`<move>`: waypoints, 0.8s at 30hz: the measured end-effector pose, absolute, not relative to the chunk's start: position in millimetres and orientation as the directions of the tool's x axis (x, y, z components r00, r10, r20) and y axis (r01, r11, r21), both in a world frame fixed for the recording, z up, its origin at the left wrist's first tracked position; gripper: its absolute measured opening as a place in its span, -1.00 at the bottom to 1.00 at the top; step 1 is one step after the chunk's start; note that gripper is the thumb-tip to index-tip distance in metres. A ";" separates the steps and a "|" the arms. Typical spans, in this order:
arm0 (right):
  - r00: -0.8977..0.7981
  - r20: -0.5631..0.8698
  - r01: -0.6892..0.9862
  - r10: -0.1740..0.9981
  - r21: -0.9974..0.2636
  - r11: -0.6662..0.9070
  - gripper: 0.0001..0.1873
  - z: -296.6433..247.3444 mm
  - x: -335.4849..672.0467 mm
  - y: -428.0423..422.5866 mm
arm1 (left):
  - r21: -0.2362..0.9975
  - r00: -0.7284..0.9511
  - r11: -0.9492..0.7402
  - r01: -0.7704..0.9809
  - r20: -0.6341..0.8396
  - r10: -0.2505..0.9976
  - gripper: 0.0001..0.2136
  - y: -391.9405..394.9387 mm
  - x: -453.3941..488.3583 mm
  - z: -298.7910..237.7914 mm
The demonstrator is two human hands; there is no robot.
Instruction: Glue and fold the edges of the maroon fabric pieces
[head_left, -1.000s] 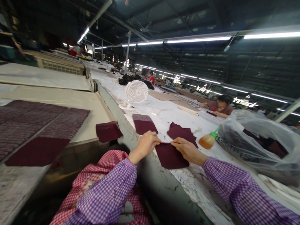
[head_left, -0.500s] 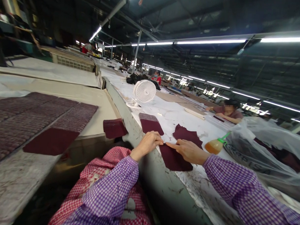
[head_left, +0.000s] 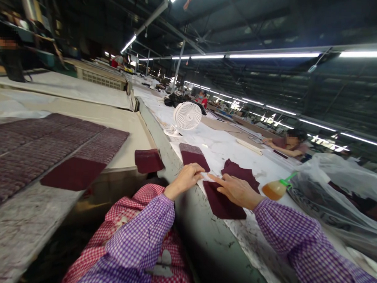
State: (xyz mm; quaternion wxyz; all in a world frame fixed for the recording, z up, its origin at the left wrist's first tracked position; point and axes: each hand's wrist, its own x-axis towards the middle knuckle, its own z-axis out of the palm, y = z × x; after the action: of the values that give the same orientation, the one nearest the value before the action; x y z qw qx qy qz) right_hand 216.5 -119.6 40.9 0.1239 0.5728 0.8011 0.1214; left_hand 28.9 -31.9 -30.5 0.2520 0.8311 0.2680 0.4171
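On the white-covered table, a dark maroon fabric piece [head_left: 225,202] with cut corners lies at the near edge. My right hand [head_left: 238,190] rests over its upper edge, index finger stretched out to the left. My left hand [head_left: 187,178] hovers just beyond the piece's top left corner, fingers bent and a little apart, nothing visible in them. The fingertips of both hands nearly meet. Above my left hand lies a maroon piece with a grey end [head_left: 194,158]. Behind my right hand is a loose stack of maroon pieces [head_left: 240,174].
A bottle of amber liquid with a green spout [head_left: 274,189] and a clear plastic bag [head_left: 338,196] stand right. A white fan [head_left: 187,116] is ahead. Left, rows of maroon-grey pieces [head_left: 52,141] cover a second table; a folded maroon piece [head_left: 148,160] bridges the gap. A co-worker [head_left: 292,143] leans across.
My fingertips have come up off the maroon piece's top edge and separated slightly, baring white table between them. The whole view has shifted a little to the left.
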 end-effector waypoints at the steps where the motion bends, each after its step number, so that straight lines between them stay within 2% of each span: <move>1: -0.306 -0.041 0.917 0.951 0.255 0.306 -0.47 40.6 222.7 -115.8 | 0.635 0.497 -0.717 0.289 0.540 0.679 -0.78 -32.4 30.6 -29.0; 3: -0.282 -0.040 0.956 0.959 0.074 0.284 -0.51 40.1 234.0 -108.4 | 0.576 0.491 -0.702 0.418 0.507 0.708 -0.77 -33.8 34.0 -23.9; 6: -0.237 -0.038 0.965 0.971 -0.120 0.231 -0.66 39.7 243.8 -102.2 | 0.398 0.504 -0.701 0.592 0.495 0.707 -0.80 -33.4 37.3 -14.7; 8: -0.235 -0.027 0.955 0.972 -0.190 0.226 -0.70 40.5 247.0 -101.5 | 0.308 0.522 -0.694 0.651 0.484 0.703 -0.84 -30.5 38.7 -10.9; 13: -0.267 0.001 0.912 0.964 -0.324 0.253 -0.69 47.8 266.7 -99.9 | 0.214 0.554 -0.703 0.678 0.479 0.681 -0.84 -21.9 43.8 -11.7; 20: 0.001 0.102 0.921 0.995 -0.387 0.038 -0.78 58.6 333.2 -82.4 | 0.209 0.526 -0.692 0.691 0.512 0.679 -0.83 -23.2 44.1 -10.0; 24: 0.051 0.068 0.886 0.996 -0.464 -0.014 -0.68 66.7 345.3 -87.0 | 0.298 0.544 -0.733 0.612 0.514 0.663 -0.72 -25.6 43.4 -8.5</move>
State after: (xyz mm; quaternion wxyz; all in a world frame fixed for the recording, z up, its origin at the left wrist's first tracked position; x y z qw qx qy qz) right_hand 345.3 -87.0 66.7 -0.1962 0.6980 0.6741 -0.1411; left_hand 43.4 -25.6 -8.5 0.0415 0.8776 0.3633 0.3102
